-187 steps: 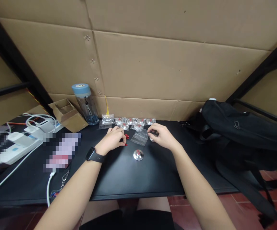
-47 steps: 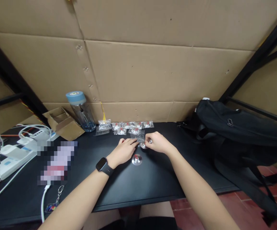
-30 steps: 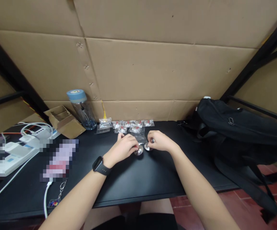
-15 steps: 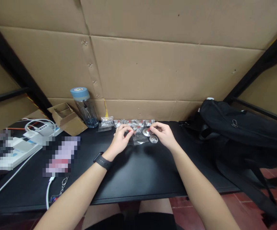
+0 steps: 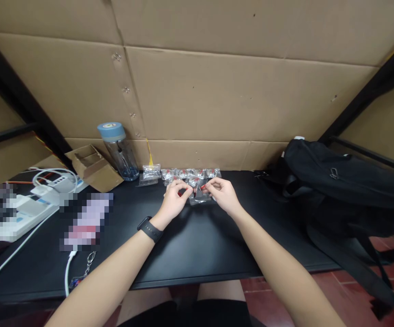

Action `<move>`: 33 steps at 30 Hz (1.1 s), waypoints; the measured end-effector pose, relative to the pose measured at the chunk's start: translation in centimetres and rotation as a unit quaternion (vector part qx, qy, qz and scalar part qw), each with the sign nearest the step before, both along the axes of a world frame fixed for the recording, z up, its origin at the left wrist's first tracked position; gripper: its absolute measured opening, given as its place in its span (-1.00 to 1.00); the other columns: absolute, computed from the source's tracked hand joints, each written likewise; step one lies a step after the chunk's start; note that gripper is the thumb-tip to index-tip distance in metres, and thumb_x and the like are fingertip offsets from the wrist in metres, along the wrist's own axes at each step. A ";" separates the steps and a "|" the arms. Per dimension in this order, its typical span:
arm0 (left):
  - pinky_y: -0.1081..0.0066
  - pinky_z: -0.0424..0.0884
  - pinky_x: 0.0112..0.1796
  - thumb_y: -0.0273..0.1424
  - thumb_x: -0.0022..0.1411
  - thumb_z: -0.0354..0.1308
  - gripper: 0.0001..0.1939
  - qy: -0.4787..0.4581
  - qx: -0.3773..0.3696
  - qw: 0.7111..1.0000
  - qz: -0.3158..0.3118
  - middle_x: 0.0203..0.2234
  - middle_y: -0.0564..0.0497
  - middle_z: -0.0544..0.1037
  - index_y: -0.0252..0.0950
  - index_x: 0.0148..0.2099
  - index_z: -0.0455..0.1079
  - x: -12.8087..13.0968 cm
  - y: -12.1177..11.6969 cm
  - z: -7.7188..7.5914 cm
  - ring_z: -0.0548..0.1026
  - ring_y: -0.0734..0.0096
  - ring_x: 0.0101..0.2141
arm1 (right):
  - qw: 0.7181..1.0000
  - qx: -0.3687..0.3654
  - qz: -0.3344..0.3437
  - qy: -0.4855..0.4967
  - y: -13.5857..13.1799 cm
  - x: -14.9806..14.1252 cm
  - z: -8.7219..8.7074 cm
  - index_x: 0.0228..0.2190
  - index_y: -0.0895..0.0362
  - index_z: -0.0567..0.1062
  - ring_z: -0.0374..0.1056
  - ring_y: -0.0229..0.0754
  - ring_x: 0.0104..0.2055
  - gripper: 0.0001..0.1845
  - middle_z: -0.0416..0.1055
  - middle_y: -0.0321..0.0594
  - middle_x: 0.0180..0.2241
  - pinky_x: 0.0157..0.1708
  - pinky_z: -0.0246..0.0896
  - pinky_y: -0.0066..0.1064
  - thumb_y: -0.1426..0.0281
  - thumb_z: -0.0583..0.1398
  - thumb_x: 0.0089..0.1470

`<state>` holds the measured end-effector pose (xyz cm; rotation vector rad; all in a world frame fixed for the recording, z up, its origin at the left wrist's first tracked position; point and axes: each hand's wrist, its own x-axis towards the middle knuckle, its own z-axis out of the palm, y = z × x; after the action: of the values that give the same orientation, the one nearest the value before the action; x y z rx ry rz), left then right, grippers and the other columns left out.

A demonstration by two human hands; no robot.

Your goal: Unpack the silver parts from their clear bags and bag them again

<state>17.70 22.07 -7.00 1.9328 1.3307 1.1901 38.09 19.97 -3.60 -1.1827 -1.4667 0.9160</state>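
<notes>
The left hand and right hand are closely pinching red cord, seemingly unbagged, over a clear plastic bag on the worktop, while several bagged metal discs are lying behind.

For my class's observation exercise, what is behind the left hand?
Beyond the left hand, bagged silver discs with red pieces lie before cardboard. The hand partly covers a closer bag; its hidden part can't be seen.
</notes>
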 end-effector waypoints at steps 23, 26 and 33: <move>0.18 0.33 0.04 -0.25 0.26 0.24 -0.86 0.036 -0.014 0.999 0.025 -0.14 0.01 0.55 -0.15 -0.27 0.57 0.6 -0.7 0.0 0.44 0.22 -0.05 | 0.967 -0.135 0.059 0.206 -0.6 -1.8 -0.8 -0.34 0.20 0.59 0.51 -0.12 -0.24 -0.58 0.54 -0.15 -0.29 -0.23 0.59 -0.20 0.14 0.47 -0.13; 0.18 0.33 0.05 -0.24 0.26 0.23 -0.86 0.041 -0.011 0.999 0.025 -0.14 0.03 0.55 -0.14 -0.27 0.57 0.5 -0.7 0.1 0.45 0.24 -0.08 | 0.961 -0.152 0.065 0.220 -0.5 -1.7 -0.8 -0.28 0.21 0.62 0.52 -0.12 -0.23 -0.56 0.55 -0.11 -0.27 -0.25 0.59 -0.22 0.16 0.48 -0.13; 0.17 0.30 0.09 -0.23 0.27 0.22 -0.85 0.041 0.001 0.999 0.008 -0.17 0.03 0.55 -0.15 -0.26 0.57 0.2 -0.5 0.2 0.45 0.26 -0.09 | 0.952 -0.171 0.082 0.239 -0.4 -1.3 -1.0 -0.25 0.19 0.61 0.51 -0.11 -0.20 -0.55 0.55 -0.11 -0.24 -0.18 0.59 -0.14 0.23 0.52 -0.16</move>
<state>17.86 21.58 -6.77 1.9948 1.3886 1.1318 36.79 19.53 -4.56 -0.9912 -1.0447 1.5017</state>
